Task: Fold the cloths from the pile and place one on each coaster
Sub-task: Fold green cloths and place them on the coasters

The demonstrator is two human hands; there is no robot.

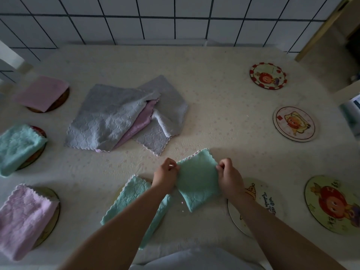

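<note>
A folded teal cloth hangs over the table's near middle. My left hand pinches its left edge and my right hand pinches its right edge. The pile of grey and pink cloths lies at the centre left. Folded cloths cover coasters on the left: pink, teal, lilac. Another folded teal cloth lies under my left forearm. Bare coasters stand at the right: one far, one in the middle, one near, and one partly under my right wrist.
The table has a pale flowered covering. A white tiled wall runs along its far edge. A wooden frame stands at the far right, past the table's corner.
</note>
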